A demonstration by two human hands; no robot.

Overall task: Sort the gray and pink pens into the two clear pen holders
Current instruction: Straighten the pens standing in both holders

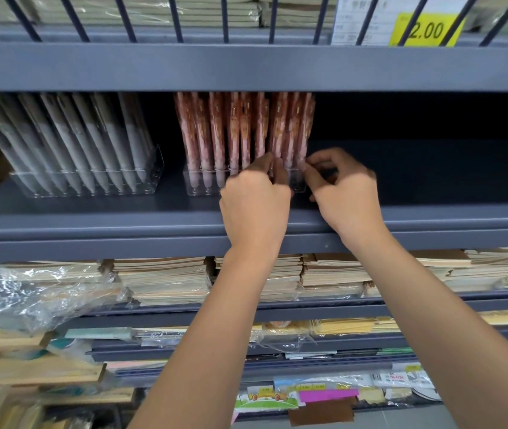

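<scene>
1. Nearest ground: stacked notebooks (pixel 166 280) fill the lower tier. Both forearms pass over them, reaching up to the gray metal shelf (pixel 122 212) where the work lies.

2. Left hand (pixel 255 196): fingers curled, tips against the lower barrels of the pink pens (pixel 234 131), right of the row's middle. The back of the hand hides the contact, so it cannot be told whether they close on 1 pen.

3. Right hand (pixel 347 188): thumb and forefinger pinch the lower barrel of the rightmost pen, just above the rim. The other fingers are loosely curled and apart from it.

4. Pink pen holder (pixel 197 185): clear, seated on the shelf. The pens stand tip-down in a row, long axes near upright, leaning slightly left at the left end.

5. Governing relation: the pinched pen lies directly ahead of the right fingertips, its axis vertical. In my judgement, seating or aligning it calls for a straight push or pull along that axis. The right hand is the nearer, with the left placed to steady the neighbours.

6. Gray pens (pixel 91 140): well apart to the left, in the second clear holder (pixel 155 164), all leaning left. No pink among them, no gray among the pink; sorting appears near complete.

7. Farthest: a yellow price tag (pixel 426 29) on the tier above.
</scene>
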